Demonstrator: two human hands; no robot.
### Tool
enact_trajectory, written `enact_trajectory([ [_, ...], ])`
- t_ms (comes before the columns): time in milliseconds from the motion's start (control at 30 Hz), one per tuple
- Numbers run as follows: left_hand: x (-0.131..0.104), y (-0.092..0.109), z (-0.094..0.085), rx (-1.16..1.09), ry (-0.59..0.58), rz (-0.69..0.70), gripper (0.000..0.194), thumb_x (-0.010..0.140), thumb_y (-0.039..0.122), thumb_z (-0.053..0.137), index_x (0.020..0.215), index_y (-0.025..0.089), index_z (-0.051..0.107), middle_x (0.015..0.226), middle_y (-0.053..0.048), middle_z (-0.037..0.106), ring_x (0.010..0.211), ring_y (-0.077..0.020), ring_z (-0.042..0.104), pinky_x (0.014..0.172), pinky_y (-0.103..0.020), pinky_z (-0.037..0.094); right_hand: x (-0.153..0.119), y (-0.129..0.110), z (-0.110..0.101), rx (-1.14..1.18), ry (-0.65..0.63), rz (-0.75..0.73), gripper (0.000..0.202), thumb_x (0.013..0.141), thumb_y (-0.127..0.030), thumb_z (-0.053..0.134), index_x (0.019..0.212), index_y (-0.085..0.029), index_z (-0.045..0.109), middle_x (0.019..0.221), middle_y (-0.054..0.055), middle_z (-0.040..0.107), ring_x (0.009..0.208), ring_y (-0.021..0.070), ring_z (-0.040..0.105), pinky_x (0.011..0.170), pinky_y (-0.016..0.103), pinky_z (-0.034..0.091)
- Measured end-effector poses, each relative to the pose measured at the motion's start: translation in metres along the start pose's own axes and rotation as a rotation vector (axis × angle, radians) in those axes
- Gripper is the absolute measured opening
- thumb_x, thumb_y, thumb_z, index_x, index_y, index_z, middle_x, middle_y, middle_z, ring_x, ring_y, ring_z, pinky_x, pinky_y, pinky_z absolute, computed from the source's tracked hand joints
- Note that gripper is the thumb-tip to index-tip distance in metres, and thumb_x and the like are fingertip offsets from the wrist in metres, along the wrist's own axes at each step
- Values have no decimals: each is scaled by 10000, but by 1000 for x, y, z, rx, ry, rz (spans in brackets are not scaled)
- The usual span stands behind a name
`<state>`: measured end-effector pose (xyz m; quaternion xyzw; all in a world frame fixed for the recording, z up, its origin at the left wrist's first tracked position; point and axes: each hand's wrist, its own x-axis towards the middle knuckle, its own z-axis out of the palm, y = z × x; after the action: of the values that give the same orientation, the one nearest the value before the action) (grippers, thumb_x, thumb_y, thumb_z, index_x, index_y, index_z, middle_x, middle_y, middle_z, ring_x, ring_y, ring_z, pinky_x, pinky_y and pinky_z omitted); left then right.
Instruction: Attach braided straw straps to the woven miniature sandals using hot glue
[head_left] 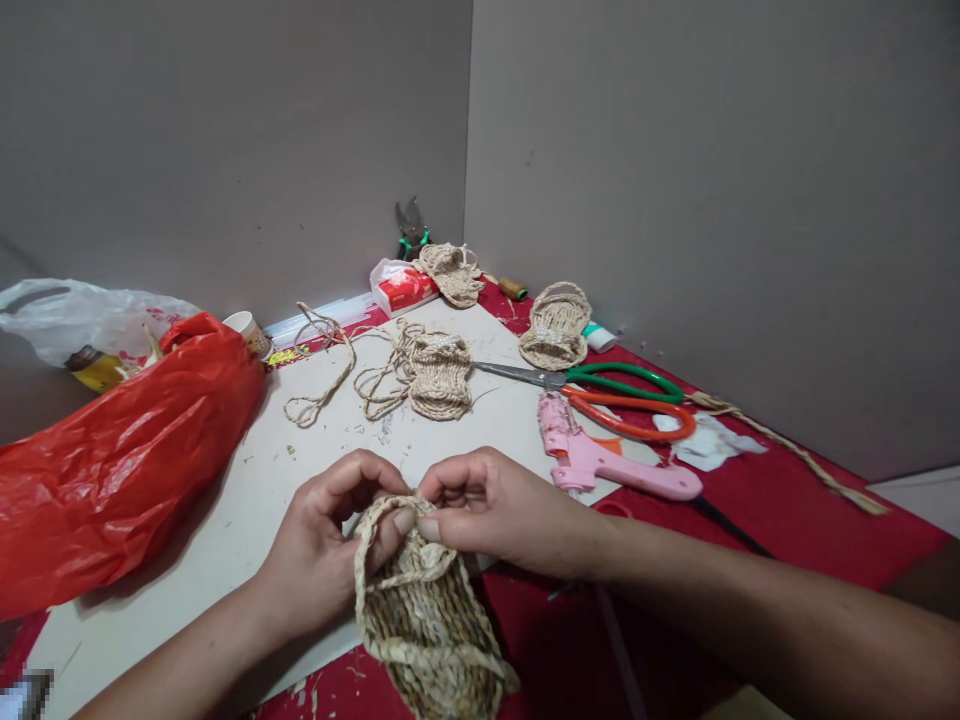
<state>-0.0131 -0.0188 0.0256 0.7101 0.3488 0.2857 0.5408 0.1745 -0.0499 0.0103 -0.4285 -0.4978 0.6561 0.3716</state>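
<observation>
A woven straw piece (431, 625), slipper-like in shape with braided cords across it, hangs from my hands at the front of the table. My left hand (330, 540) grips its upper rim, the thumb inside the opening. At the same rim, the fingers of my right hand (487, 510) pinch the straw, the two thumbs almost touching. What lies under the right fingertips is too small to make out. Beyond my hands sits a smaller woven straw piece (441, 378) with loose straw cord (386, 375) beside it.
To the right lie large scissors (630, 385) with green and orange handles and a pink glue gun (600, 465) with a black cable. A red plastic bag (150, 450) bulges at left. Pruning shears (411, 225), a tissue pack (405, 288) and more woven pieces (556, 325) stand near the walls.
</observation>
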Motion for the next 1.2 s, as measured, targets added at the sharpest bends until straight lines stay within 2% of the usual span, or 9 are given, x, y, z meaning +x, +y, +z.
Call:
enact_trajectory([
  [233, 1, 2, -4, 49, 1, 99, 65, 823, 217, 644, 835, 190, 586, 812, -12, 566, 698, -116, 508, 610, -227, 418, 1, 1, -13, 184, -207, 40, 223, 680, -246, 663, 868, -131, 695, 683, -21, 605, 598, 83, 511, 601, 215, 385],
  [400, 0, -1, -6, 43, -20, 137, 68, 824, 183, 639, 860, 202, 584, 830, -7, 557, 697, -108, 508, 606, -221, 418, 2, 2, -11, 137, -120, 35, 158, 718, -262, 652, 788, -131, 708, 631, -27, 591, 576, 81, 491, 598, 215, 387],
  [533, 0, -1, -5, 49, -33, 161, 68, 823, 167, 637, 851, 202, 586, 828, -8, 562, 709, -111, 521, 619, -225, 427, 3, 5, -9, 105, -135, 11, 137, 731, -252, 656, 783, -130, 694, 638, -34, 583, 577, 72, 467, 579, 200, 355],
  [733, 1, -2, -1, 46, -32, 170, 55, 818, 165, 644, 847, 190, 605, 844, -21, 578, 726, -119, 549, 627, -233, 435, 2, 5, -1, 70, -45, 17, 60, 661, -181, 635, 691, -144, 600, 516, -87, 414, 477, 46, 312, 456, 184, 229],
  [867, 2, -3, 0, 44, -37, 146, 53, 821, 176, 645, 849, 202, 608, 837, -11, 579, 726, -113, 542, 629, -221, 431, 1, 2, 7, 62, 26, -4, 52, 625, -150, 570, 640, -172, 525, 460, -112, 333, 433, 37, 244, 412, 182, 181],
  [1067, 1, -2, 3, -43, -41, 5, 87, 825, 218, 652, 893, 223, 597, 752, 25, 552, 644, -83, 470, 568, -181, 397, -1, 4, 12, 64, 76, -26, 69, 629, -135, 557, 619, -172, 499, 479, -98, 374, 449, 39, 292, 414, 173, 199],
  [1200, 1, -1, 1, -19, -47, 15, 69, 833, 221, 641, 882, 217, 593, 764, 20, 555, 651, -86, 476, 578, -190, 401, 0, 8, 6, 73, 13, -7, 61, 675, -154, 603, 664, -154, 542, 507, -95, 370, 471, 42, 286, 435, 176, 208],
])
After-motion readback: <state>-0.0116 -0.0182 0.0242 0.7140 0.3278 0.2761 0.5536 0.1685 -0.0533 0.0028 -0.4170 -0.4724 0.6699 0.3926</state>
